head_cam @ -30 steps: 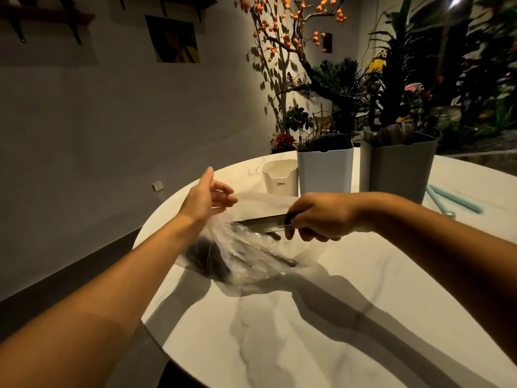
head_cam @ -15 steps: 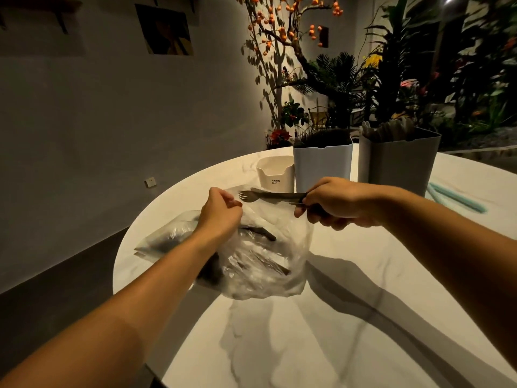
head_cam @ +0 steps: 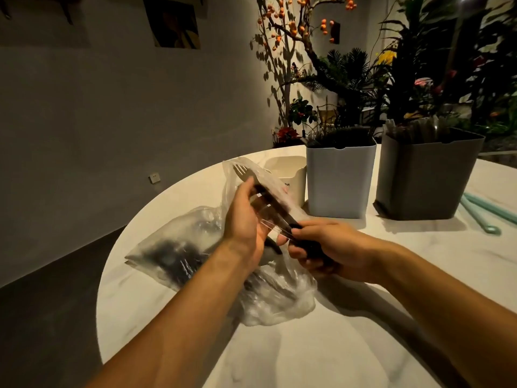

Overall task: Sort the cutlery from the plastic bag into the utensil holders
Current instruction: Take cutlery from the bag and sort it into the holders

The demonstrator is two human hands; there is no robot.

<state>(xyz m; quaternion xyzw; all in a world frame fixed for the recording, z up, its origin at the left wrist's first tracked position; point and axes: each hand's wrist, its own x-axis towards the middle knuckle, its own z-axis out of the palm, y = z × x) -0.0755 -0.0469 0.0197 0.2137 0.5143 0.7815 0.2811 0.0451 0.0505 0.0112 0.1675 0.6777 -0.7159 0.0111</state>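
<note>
i see right hand (head_cam: 321,247) gripping dark cutlery handles (head_cam: 279,211) | left hand (head_cam: 246,219) curled round the fork (head_cam: 242,172) end | plastic bag (head_cam: 195,247) on table (head_cam: 363,317) | cream holder (head_cam: 285,175) lettering partly hidden, only "w" legible

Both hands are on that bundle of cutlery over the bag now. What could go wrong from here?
The right hand grips the handles while the left hand holds the cutlery through the plastic bag; the fork tines could snag the film. Pulling might drag the bag, spilling the pieces inside. The white holder already looks full, so inserting more may jam.
</note>
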